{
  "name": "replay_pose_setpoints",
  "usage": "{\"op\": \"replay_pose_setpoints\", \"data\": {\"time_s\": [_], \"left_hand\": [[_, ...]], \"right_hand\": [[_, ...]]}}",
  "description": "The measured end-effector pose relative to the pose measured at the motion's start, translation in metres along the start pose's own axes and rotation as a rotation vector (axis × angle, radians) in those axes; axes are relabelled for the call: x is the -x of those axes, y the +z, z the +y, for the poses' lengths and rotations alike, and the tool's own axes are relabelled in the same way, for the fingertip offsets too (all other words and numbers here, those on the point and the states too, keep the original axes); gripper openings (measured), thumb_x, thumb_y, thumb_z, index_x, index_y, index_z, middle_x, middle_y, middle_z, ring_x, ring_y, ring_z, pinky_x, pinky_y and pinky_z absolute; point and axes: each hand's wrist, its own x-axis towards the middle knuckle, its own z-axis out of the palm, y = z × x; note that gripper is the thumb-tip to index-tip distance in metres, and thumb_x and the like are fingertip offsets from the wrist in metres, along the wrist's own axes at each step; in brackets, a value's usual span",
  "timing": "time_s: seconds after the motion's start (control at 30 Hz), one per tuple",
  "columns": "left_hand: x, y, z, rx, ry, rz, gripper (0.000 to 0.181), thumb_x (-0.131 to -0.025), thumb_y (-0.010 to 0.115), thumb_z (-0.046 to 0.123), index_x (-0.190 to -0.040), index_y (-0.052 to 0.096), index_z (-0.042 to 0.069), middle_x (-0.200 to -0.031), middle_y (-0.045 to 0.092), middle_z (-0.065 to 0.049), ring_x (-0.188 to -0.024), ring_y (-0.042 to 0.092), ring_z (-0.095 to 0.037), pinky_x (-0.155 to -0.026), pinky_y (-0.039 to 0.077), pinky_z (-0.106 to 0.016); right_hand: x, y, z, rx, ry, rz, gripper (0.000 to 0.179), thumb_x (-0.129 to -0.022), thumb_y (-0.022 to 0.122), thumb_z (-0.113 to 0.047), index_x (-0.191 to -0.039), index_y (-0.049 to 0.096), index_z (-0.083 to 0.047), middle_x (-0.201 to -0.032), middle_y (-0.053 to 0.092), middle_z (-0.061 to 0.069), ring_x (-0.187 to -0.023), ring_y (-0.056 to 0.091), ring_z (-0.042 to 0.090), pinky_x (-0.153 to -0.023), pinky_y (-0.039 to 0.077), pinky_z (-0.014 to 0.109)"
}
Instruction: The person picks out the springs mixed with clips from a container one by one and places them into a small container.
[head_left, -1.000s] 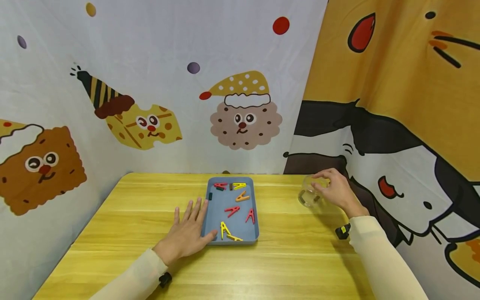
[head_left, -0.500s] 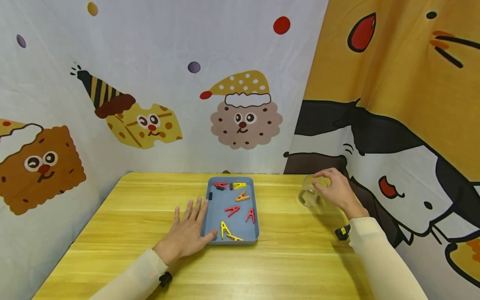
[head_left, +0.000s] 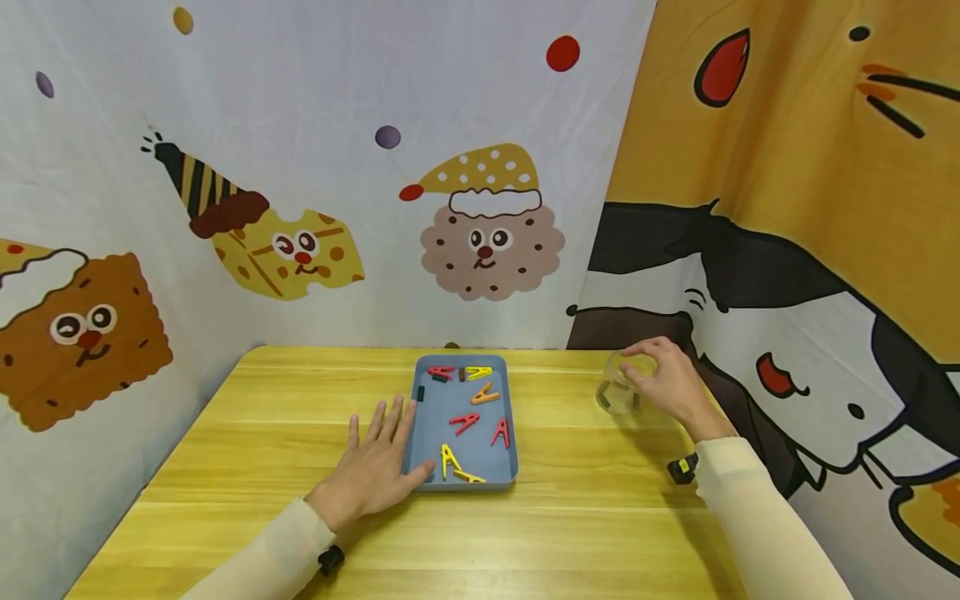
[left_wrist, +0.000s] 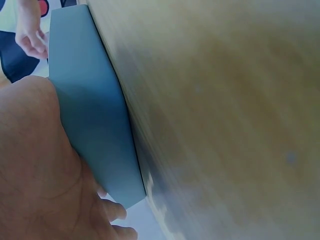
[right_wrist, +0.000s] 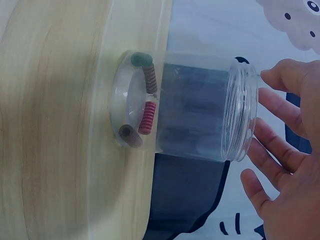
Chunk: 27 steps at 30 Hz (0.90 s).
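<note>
A clear jar (head_left: 618, 398) stands upright at the table's right side. My right hand (head_left: 670, 380) is over its mouth, fingers loosely bent and spread near the rim; contact is hard to tell. Through the jar's wall, in the right wrist view, show a green piece (right_wrist: 142, 60), a red ridged cylinder (right_wrist: 147, 118) and brown cylinders (right_wrist: 131, 135) at the bottom. With fingers spread straight, my left hand (head_left: 372, 467) rests against the left side of a blue-grey tray (head_left: 512, 442). The tray carries red clothespins (head_left: 465, 422), yellow clothespins (head_left: 478, 372) and an orange clothespin (head_left: 484, 394).
Small dark green pieces (head_left: 421, 393) and a brown piece (head_left: 462, 374) also lie in the tray. A printed curtain (head_left: 315, 100) hangs behind the wooden table (head_left: 558, 533) and along its right side.
My right hand has shifted very slightly left over the jar's mouth. The left hand and the tray have kept their places.
</note>
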Motion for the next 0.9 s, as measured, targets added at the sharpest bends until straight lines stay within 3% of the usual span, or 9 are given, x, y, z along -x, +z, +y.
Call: {"op": "replay_pose_setpoints", "data": {"time_s": [0.5,0.9], "left_hand": [[0.002,0.0,-0.001,-0.006,-0.003,-0.007,0.106,-0.115,0.06,0.068,-0.189,0.01,0.01,-0.197,0.007,-0.019,-0.183,0.009,-0.051,-0.139,0.003,-0.089],[0.002,-0.001,0.0,-0.011,0.002,-0.008,0.106,-0.115,0.059,0.068,-0.189,0.01,0.01,-0.198,0.007,-0.015,-0.183,0.008,-0.05,-0.139,0.003,-0.089]], "right_hand": [[0.002,0.005,-0.01,0.04,-0.069,0.033,0.024,-0.11,0.083,-0.019,-0.131,0.086,-0.009,-0.14,0.072,0.026,-0.128,0.068,0.054,-0.104,0.053,0.076],[0.003,0.007,-0.019,0.025,-0.087,0.026,0.024,-0.109,0.083,-0.02,-0.13,0.086,-0.008,-0.14,0.073,0.025,-0.132,0.067,0.052,-0.108,0.053,0.076]]}}
